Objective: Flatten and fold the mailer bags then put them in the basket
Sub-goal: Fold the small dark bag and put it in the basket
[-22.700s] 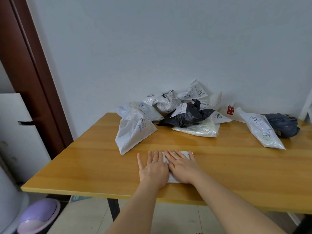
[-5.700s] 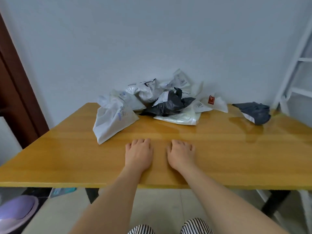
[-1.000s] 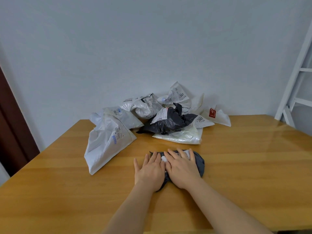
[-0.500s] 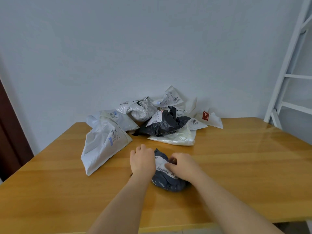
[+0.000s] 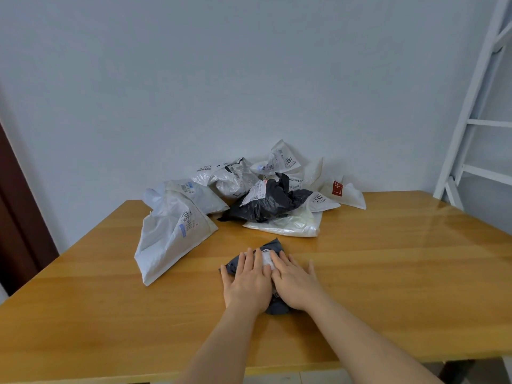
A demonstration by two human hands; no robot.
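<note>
A dark grey mailer bag [image 5: 273, 246] with a white label lies folded on the wooden table [image 5: 388, 273], in front of me. My left hand [image 5: 248, 282] and my right hand [image 5: 295, 281] press flat on it side by side, fingers straight, covering most of it. Behind it sits a heap of crumpled mailer bags: a large white one [image 5: 171, 234] on the left, a black one [image 5: 270, 202] in the middle, a translucent one [image 5: 291, 224] under it, and more white ones against the wall. No basket is in view.
A white wall runs behind the table. A white ladder frame [image 5: 476, 106] stands at the right. A dark brown door frame [image 5: 16, 203] is at the left edge.
Half a second ago both hands gripped the grey bag with curled fingers while folding it. Now they lie flat on the folded bag, which looks smaller than a second ago.
</note>
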